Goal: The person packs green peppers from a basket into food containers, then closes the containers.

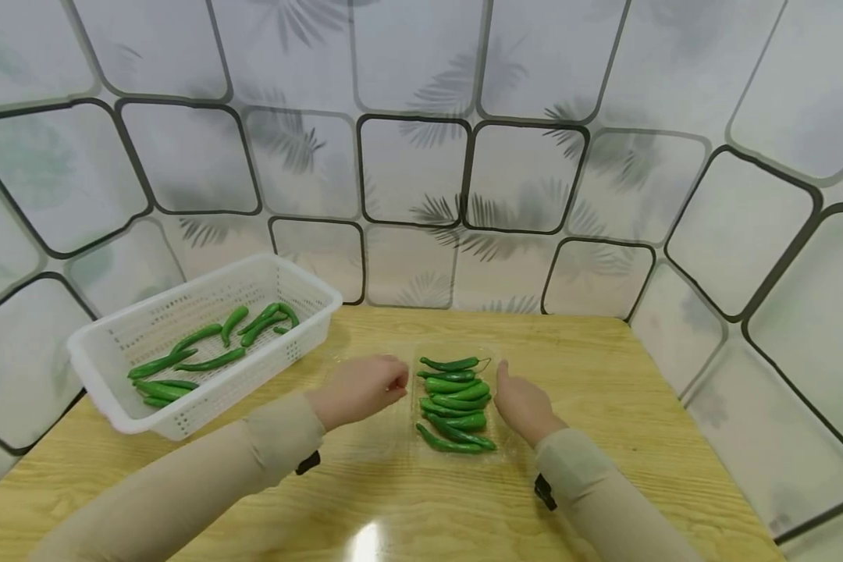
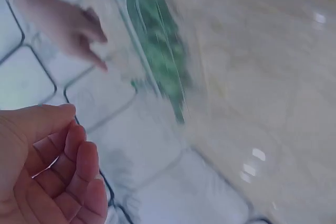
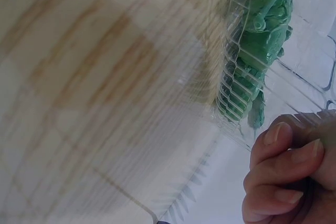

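A clear plastic box (image 1: pixel 502 449) lies on the table, with several green chili peppers (image 1: pixel 457 402) laid crosswise in a column inside it. Faint clear plastic (image 1: pixel 386 441), like an opened lid, spreads to its left. My left hand (image 1: pixel 365 386) hovers over that plastic, fingers loosely curled and nothing between them in the left wrist view. Beside the box's right wall is my right hand (image 1: pixel 527 402), thumb pointing away from me. Its fingers (image 3: pixel 286 169) are bent near the ribbed wall in the right wrist view, with nothing seen in them.
At the left, a white perforated basket (image 1: pixel 309 332) holds more green chili peppers (image 1: pixel 211 361). The wood-grain table (image 1: pixel 583 359) reaches back to a patterned wall covering (image 1: pixel 414 172). Each wrist wears a dark strap.
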The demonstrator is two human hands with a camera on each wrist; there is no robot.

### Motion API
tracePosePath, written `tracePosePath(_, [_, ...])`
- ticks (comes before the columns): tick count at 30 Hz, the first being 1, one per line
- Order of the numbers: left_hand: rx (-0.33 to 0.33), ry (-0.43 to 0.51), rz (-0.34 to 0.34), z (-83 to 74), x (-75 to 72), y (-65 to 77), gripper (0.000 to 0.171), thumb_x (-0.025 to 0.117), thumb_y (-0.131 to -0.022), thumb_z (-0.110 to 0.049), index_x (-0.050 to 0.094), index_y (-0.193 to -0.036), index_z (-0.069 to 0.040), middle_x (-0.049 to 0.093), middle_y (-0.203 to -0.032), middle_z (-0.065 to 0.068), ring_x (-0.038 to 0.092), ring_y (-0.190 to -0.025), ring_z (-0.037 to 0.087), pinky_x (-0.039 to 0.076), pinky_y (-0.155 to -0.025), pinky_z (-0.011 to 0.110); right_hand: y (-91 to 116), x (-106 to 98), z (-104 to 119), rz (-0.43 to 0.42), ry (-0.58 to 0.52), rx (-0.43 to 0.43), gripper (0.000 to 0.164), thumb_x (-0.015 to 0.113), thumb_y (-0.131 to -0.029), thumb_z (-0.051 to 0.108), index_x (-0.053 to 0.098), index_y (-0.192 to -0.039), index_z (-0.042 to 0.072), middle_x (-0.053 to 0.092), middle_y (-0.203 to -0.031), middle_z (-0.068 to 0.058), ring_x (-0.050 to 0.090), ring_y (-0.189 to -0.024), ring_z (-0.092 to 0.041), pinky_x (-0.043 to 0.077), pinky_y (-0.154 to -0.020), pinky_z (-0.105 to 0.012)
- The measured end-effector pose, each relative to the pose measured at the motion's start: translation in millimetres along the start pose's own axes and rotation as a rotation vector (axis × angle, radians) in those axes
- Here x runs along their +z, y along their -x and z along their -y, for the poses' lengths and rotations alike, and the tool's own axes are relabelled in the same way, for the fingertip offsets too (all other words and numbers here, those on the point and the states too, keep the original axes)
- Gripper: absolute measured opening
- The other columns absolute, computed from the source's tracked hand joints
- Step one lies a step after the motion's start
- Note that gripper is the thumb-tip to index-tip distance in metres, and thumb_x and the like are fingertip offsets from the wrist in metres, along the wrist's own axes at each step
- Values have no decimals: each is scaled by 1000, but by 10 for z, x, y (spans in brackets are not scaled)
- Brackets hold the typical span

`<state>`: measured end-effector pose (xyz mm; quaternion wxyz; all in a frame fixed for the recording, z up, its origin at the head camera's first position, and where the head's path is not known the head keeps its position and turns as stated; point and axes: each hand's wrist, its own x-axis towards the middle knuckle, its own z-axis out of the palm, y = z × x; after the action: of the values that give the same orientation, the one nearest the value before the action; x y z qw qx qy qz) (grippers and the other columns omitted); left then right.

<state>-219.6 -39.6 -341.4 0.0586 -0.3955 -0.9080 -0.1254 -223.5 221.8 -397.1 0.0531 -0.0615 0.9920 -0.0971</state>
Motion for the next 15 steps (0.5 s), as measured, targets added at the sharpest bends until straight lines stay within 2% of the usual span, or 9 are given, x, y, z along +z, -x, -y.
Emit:
tracePosePath(7, [-143,20,-60,276,-324,271,10,64,-89,-14,60,-80,-14,55,-73,-6,49,-62,6,42,-56,26,-13,6,-12,5,0,0,55,40,-94,0,19,-143,-11,43,-47,-3,25,-40,-10,20,-39,-24])
tracePosePath(10, [-197,-14,-115,428,-418,410,7,65,-88,-13,62,-81,-13,57,-73,-6,51,-63,6,44,-57,27,-15,7,-9,4,-2,-3,55,41,-94,1,19,-143,-11,44,-48,-3,27,-40,-10,21,-40,-24])
tracePosePath(15, [-318,-8,-172,685,-563,654,5,64,-89,-11,65,-86,-8,60,-74,-2,54,-63,10,46,-55,31,-8,2,-16,8,6,-3,54,40,-94,-1,19,-142,-12,45,-49,-4,32,-41,-12,25,-39,-25])
